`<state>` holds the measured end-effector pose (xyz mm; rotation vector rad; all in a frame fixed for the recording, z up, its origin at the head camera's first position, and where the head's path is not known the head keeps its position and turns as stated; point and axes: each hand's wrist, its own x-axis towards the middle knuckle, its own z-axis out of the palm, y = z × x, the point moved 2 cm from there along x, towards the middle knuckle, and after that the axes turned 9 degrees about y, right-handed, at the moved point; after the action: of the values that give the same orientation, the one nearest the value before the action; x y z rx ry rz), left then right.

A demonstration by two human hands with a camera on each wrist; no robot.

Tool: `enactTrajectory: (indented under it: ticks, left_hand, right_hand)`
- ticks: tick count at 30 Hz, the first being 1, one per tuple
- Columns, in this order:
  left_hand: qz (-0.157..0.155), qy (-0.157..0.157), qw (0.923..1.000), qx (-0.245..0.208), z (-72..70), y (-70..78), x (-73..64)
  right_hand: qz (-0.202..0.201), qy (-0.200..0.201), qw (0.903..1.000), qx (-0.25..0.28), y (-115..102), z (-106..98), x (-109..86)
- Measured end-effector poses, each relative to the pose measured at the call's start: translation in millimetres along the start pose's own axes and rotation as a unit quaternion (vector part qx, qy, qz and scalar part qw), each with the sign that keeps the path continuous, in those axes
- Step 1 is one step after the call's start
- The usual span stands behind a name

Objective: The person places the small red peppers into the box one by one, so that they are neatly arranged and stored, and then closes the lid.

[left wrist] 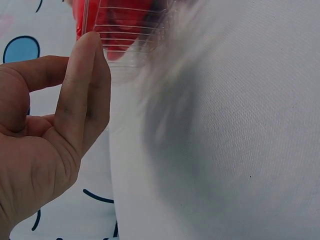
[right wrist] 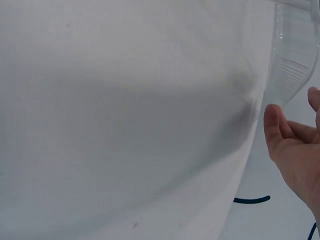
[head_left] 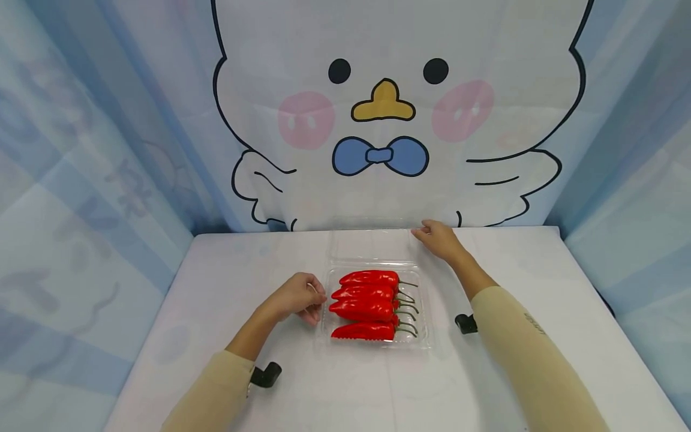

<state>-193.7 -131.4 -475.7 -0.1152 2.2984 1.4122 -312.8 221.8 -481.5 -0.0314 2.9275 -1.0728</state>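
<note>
Several glossy red chili peppers [head_left: 363, 310] with green stems lie side by side in a clear plastic clamshell box [head_left: 423, 327]. Its transparent lid [head_left: 372, 245] is raised at the far side, near the table's back edge. At the box's left side is my left hand [head_left: 299, 298], its long fingers nearly straight with fingertips right at the ribbed wall [left wrist: 131, 42] in the left wrist view. My right hand [head_left: 438, 238] reaches to the lid's far right corner. In the right wrist view, the thumb and fingers [right wrist: 272, 120] stand apart beside the ribbed lid corner [right wrist: 290, 75].
A white cloth covers the table [head_left: 259, 252]. Right behind it hangs a curtain [head_left: 388, 198] with a cartoon bird, and pale blue curtains [head_left: 81, 210] flank both sides. A black wrist mount [head_left: 266, 375] sticks out from the left sleeve, another [head_left: 466, 324] from the right.
</note>
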Motion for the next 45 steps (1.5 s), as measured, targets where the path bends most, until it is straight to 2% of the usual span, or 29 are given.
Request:
enactTrajectory:
  ticks: [4,19,30,45]
  left_hand:
    - [0.000,0.001,1.0000,0.003,-0.7,-1.1,0.0]
    - [0.000,0.001,1.0000,0.002,-1.1,-1.7,-0.4]
    - [0.007,-0.004,1.0000,-0.004,-1.1,-0.1,-2.4]
    - [0.011,0.011,0.9998,-0.010,1.2,0.0,0.4]
  right_hand:
    - [0.014,0.007,0.9998,0.013,0.0,5.0,3.1]
    - [0.006,0.010,0.9997,0.021,-3.3,8.5,3.6]
    - [0.014,0.014,0.9989,0.042,-10.0,0.8,4.8]
    - [-0.018,0.057,0.9953,0.076,-26.1,-17.0,0.9]
